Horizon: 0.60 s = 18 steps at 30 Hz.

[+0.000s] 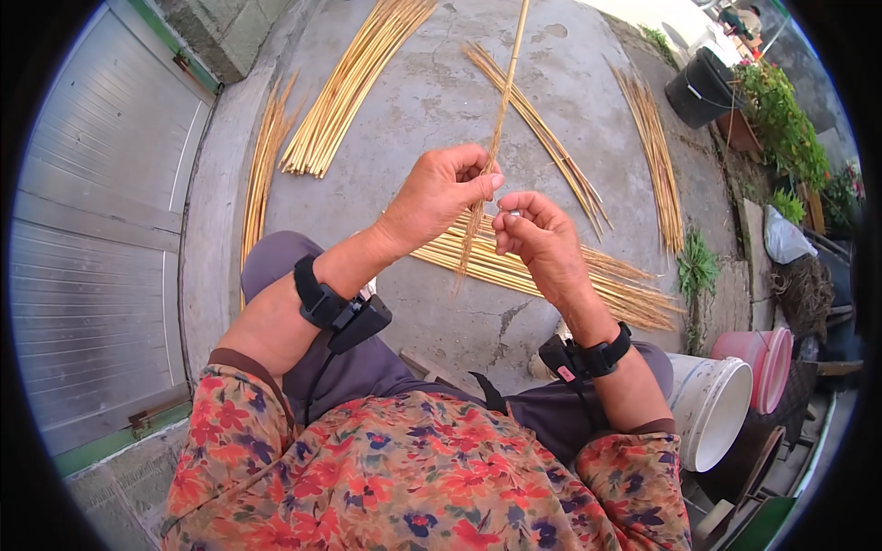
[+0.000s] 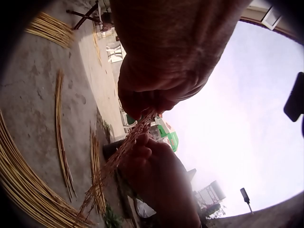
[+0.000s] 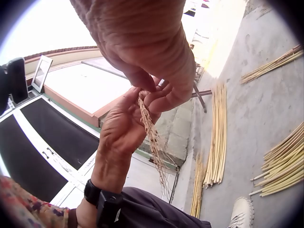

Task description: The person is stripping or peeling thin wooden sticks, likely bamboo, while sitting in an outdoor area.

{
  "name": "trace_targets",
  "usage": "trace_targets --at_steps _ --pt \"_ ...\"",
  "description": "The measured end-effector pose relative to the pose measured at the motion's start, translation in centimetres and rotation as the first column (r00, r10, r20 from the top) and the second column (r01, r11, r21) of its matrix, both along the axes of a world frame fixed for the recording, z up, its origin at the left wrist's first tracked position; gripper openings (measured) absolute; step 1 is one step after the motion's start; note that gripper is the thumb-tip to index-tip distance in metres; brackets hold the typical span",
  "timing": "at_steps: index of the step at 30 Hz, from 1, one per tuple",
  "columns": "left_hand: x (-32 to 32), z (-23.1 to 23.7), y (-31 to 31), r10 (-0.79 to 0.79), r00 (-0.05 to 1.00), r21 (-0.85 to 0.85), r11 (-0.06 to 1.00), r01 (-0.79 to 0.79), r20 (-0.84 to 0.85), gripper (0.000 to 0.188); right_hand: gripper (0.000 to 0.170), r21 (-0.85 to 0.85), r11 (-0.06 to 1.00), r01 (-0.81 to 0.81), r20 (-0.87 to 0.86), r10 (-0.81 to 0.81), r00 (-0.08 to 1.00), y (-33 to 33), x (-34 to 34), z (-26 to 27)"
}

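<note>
The left hand pinches a long tan stalk just above its feathery seed head, which hangs down below the fingers. Close beside it on the right, the right hand has its fingers curled near the seed head, with a ring on one finger. In the left wrist view the seed head runs between the left hand and the right hand. From the right wrist view, the right hand's fingers are at the top of the seed head; their exact contact is hidden.
Stalk bundles lie on the concrete: one ahead left, one at the far left, a thin one ahead, one at right, and a wide one beneath the hands. Buckets and plants stand at right.
</note>
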State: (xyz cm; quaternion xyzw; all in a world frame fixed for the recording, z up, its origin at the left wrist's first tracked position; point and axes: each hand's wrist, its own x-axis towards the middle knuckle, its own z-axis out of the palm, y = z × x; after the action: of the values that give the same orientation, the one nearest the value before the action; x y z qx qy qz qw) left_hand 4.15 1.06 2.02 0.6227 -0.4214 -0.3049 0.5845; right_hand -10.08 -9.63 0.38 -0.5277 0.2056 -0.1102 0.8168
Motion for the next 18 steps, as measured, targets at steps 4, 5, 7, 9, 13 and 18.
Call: trace_targets --at_steps 4,5,7,9,13,18 --pt "-0.5 0.1 0.1 0.051 0.999 -0.014 0.999 -0.051 -0.012 0.014 0.015 -0.117 0.993 0.017 -0.006 -0.017 1.0 0.6 0.0 0.2" --pt "-0.5 0.1 0.1 0.051 0.999 -0.014 0.999 -0.051 -0.012 0.014 0.015 -0.117 0.993 0.017 -0.006 -0.018 1.0 0.6 0.0 0.4" --pt "-0.3 0.2 0.2 0.058 0.998 0.0 0.998 -0.058 0.03 0.014 0.015 -0.098 0.995 -0.018 -0.019 0.017 1.0 0.6 -0.1 0.5" --pt "0.5 0.7 0.1 0.096 0.994 -0.071 0.992 -0.1 -0.056 0.014 0.015 -0.097 0.995 -0.02 -0.035 0.017 0.999 0.3 -0.5 -0.1" --pt "1.5 0.7 0.4 0.107 0.972 -0.088 0.988 -0.128 -0.21 0.013 0.014 -0.06 0.998 -0.029 -0.079 0.024 0.997 0.0 -1.2 -0.1" --pt "1.7 0.9 0.7 0.095 0.979 -0.054 0.993 -0.106 -0.182 0.013 0.012 -0.26 0.826 -0.5 -0.124 0.485 0.865 0.4 -2.5 0.9"
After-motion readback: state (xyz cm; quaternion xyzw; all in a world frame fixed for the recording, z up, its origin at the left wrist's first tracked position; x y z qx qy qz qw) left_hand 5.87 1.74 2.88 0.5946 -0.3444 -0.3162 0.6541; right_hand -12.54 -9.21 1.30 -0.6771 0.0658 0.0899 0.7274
